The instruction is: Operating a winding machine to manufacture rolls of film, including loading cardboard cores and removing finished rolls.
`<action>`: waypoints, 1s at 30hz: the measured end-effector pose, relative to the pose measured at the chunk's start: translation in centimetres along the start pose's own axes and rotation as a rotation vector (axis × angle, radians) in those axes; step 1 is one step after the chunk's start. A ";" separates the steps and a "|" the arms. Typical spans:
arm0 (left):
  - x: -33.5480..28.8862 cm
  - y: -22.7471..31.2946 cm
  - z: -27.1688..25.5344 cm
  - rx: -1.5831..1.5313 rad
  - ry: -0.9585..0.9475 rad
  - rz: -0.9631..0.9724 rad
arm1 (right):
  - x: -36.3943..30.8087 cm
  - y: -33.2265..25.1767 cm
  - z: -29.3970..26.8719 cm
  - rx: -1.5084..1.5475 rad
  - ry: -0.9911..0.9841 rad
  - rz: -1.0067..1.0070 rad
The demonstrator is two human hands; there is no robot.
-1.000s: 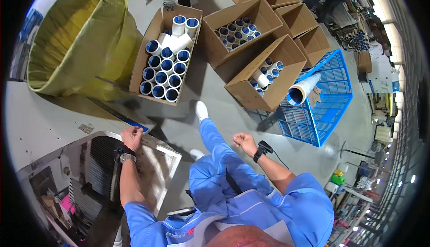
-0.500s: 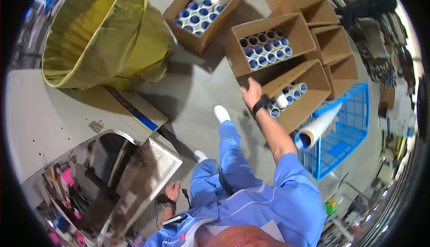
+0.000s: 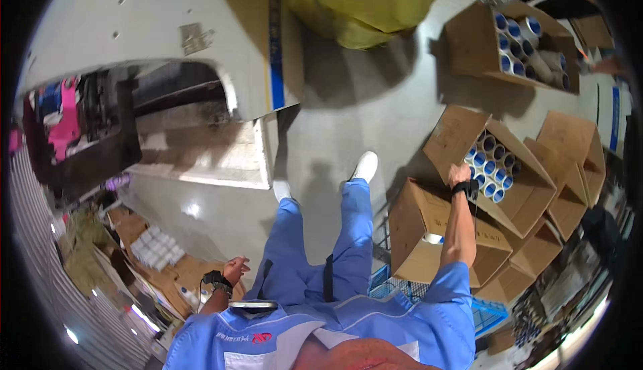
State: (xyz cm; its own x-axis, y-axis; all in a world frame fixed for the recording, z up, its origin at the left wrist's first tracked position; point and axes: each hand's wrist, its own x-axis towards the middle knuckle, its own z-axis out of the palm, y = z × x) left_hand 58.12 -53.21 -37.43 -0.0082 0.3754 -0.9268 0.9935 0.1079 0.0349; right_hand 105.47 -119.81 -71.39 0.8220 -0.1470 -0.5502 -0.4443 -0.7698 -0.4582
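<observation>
Right hand (image 3: 459,174): clamped on the cardboard carton (image 3: 454,135), their 2 o'clock. Left hand (image 3: 235,270): empty at 10. I'd grip firmly, keep the white tubes (image 3: 489,167) steady.

Your right hand (image 3: 458,174) moves from beside the nearer carton (image 3: 412,236) to the rim of the roll-filled carton (image 3: 457,139), fingers curled there. Your left hand (image 3: 236,271) leaves the white panel's corner (image 3: 241,105) and hangs at your side. The yellow bag (image 3: 365,18) shifts to your view's top edge.
</observation>
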 end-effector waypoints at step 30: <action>10.0 -20.1 -19.6 -0.673 -0.002 0.137 | -44.8 -42.9 19.4 -0.223 -0.304 -0.132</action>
State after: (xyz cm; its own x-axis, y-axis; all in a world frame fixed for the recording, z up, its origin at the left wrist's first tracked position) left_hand 35.85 -33.59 -40.05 0.1137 0.4249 -0.8981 0.6991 0.6081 0.3762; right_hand 80.80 -68.17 -40.62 0.7091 0.1270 -0.6936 -0.2260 -0.8908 -0.3941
